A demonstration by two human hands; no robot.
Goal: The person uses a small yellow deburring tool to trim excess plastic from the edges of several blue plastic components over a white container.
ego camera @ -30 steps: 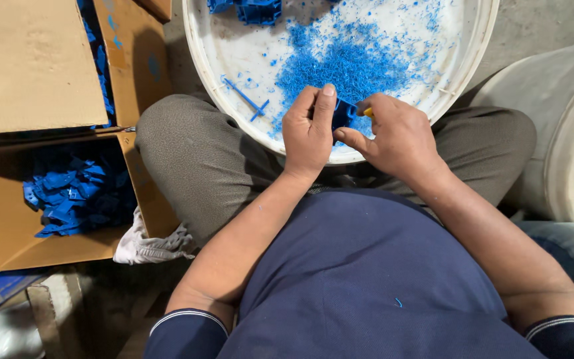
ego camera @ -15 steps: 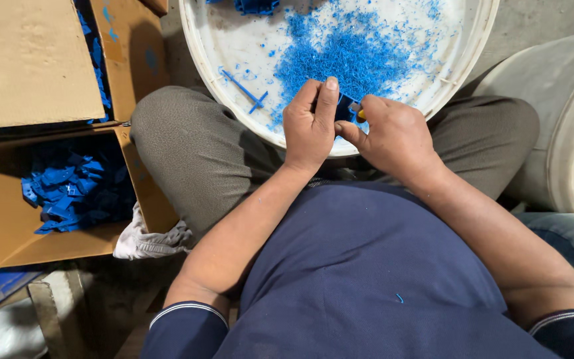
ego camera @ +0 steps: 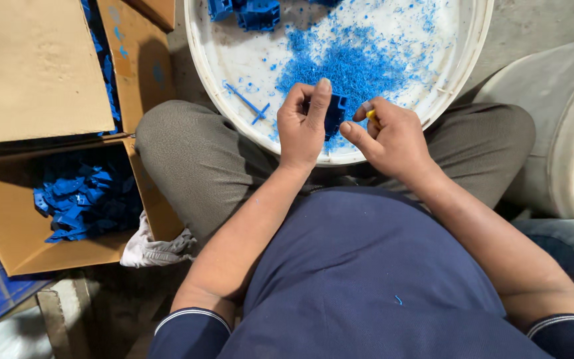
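Note:
My left hand grips a small blue plastic part over the near rim of a round white basin. My right hand is right beside it, closed on a small yellow-tipped tool that points at the part. Blue plastic shavings lie heaped in the basin, with a thin blue strip to the left. More blue parts sit at the basin's far edge. The basin rests against my crossed legs.
An open cardboard box at the left holds several blue plastic parts. Its flaps stand up behind it. A white cloth lies by my left knee. A pale round container stands at the right.
The view has shifted slightly. My left hand has turned the blue part, so more of it shows between the fingers. My right hand stays at its edge.

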